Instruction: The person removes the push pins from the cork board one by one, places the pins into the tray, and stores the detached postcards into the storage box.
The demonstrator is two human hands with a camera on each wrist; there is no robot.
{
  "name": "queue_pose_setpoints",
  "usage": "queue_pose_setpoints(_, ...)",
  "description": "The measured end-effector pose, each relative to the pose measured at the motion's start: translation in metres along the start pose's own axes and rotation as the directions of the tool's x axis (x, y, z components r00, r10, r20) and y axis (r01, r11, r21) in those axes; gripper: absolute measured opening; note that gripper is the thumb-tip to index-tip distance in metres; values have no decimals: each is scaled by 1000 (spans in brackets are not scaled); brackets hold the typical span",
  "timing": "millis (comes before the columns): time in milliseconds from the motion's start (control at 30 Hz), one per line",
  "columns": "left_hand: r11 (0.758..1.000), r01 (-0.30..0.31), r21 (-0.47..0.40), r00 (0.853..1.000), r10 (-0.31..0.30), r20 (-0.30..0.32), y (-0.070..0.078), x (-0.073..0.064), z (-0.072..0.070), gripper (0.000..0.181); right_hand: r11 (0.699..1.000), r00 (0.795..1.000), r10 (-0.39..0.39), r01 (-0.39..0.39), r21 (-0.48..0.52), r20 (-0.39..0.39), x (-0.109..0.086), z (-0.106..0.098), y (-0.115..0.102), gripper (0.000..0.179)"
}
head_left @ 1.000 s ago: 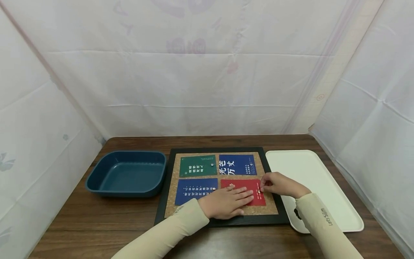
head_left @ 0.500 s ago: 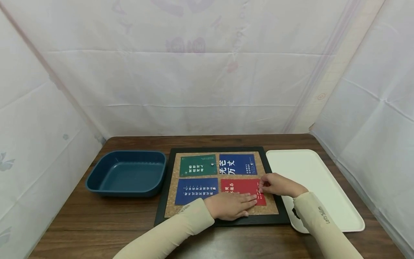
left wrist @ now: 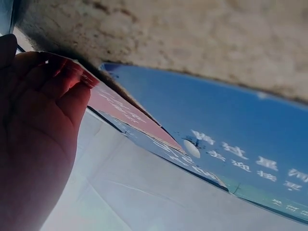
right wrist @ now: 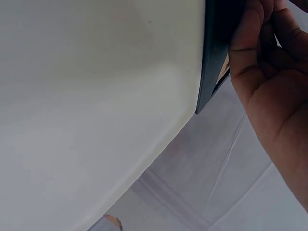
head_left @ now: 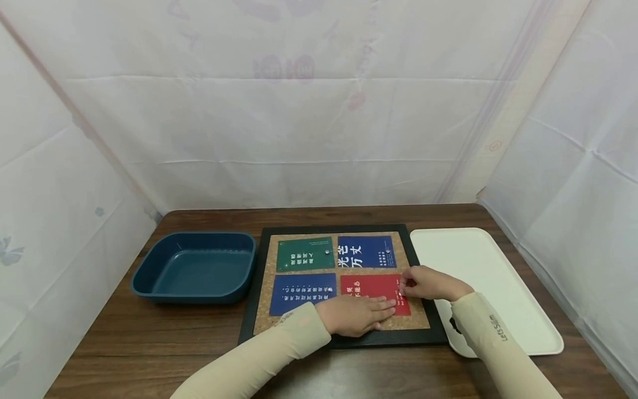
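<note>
A black-framed cork board (head_left: 294, 324) lies on the table, bearing red, green and blue cards. My left hand (head_left: 355, 315) lies flat with straight fingers on the lower part of the red card (head_left: 375, 284), also seen under the fingers in the left wrist view. At that card's right edge, my right hand (head_left: 430, 282) pinches a small pale thumbtack, mostly hidden by the fingertips. In the right wrist view the right hand (right wrist: 274, 72) has thumb and fingers together. A round-headed thumbtack (left wrist: 191, 149) sits in the lower blue card (left wrist: 216, 110).
Left of the board stands a deep teal tray (head_left: 194, 271). A flat white tray (head_left: 463, 255) lies on the right, partly under the right forearm. White sheeting (head_left: 309, 122) hangs behind and on both sides of the wooden table (head_left: 149, 343).
My left hand has slid slightly right and down on the red card, uncovering its printed left part and the blue card's tack. The right hand stays at the red card's edge.
</note>
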State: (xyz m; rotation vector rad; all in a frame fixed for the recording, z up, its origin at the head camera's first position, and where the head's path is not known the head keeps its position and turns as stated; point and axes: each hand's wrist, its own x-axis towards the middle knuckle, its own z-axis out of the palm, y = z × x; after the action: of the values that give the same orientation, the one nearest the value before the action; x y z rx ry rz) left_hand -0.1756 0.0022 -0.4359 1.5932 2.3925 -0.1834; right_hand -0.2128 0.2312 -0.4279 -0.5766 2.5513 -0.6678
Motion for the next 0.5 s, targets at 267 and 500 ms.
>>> queue_pose_setpoints(267, 1000, 17, -11, 1000, -17, 6, 0, 1, -1, 53, 1000, 1000, 6, -5, -13, 17, 1, -1, -3, 8)
queue_pose_setpoints(500, 1000, 14, -24, 1000, -14, 1, 0, 1, -1, 51, 1000, 1000, -16, 17, -25, 9, 2, -1, -2, 7)
